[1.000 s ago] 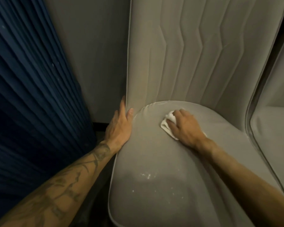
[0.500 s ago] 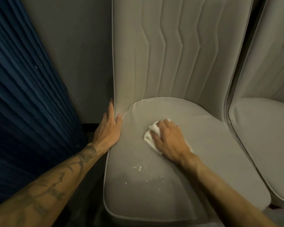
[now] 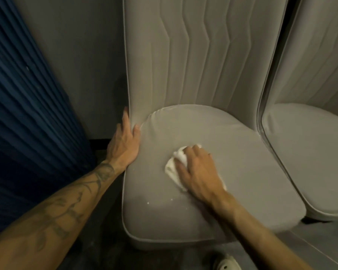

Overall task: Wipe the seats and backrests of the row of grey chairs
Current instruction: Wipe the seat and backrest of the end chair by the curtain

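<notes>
Right hand: the right hand lies palm down on the grey seat, fingers spread and only slightly bent. It grips nothing; it presses a white cloth flat against the cushion.
Cloth: bunched under the fingers and palm. It shows past the fingertips and thumb side, and a sliver shows at the outer edge of the hand near the wrist.
Left hand: the left hand is flat and open, with straight fingers laid along the seat's left edge. Its fingertips reach the lower corner of the backrest and hold nothing.
Seat: it spreads out on all sides of the right hand, which sits a little left of the cushion's middle. The rounded rear edge is beyond the fingertips and the front edge is back past the wrist.
Backrest: upright beyond both hands, grey, stitched in zigzag vertical seams.
Specks: a few white specks lie on the cushion between the two wrists, nearer the front edge.
Second chair: a second chair stands to the outer side of the right hand, its seat just beside this one.
Curtain: a pleated blue curtain hangs on the far side of the left forearm.
Wall: a grey wall stands beyond the left fingertips.
Shoe: a pale shoe is on the dark floor, below the right forearm.
</notes>
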